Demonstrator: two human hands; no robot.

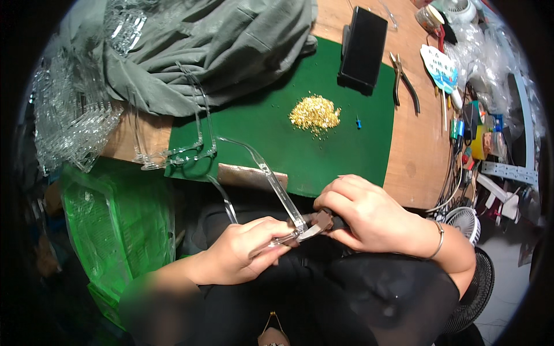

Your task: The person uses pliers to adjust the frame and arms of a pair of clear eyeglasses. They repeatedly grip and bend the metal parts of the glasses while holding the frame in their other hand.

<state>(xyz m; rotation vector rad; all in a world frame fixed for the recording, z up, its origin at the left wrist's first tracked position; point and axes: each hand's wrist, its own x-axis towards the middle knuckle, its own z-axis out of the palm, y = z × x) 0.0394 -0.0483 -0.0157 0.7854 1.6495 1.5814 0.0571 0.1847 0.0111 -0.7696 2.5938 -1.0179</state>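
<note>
So the left hand [245, 251] has its fingers pinched shut around the hinge end of a clear plastic eyeglass frame [271, 179], held low over the lap just in front of the table edge, with one temple arm sticking up toward the green mat [346, 155]. The right hand [366, 216] is curled closed around a small dark-handled tool [323, 221], tip pressed right at the hinge. The frame looks super light and thin, a bit springy, and I'd guess it's slick and easy to scratch or snap at the hinge, so gripping close to the joint like this seems smarter than holding the long arm. On the mat there's a pile of tiny gold screws [314, 113], a second clear frame [179, 155] at the mat's left edge, and pliers [404, 81] off to the right.
</note>
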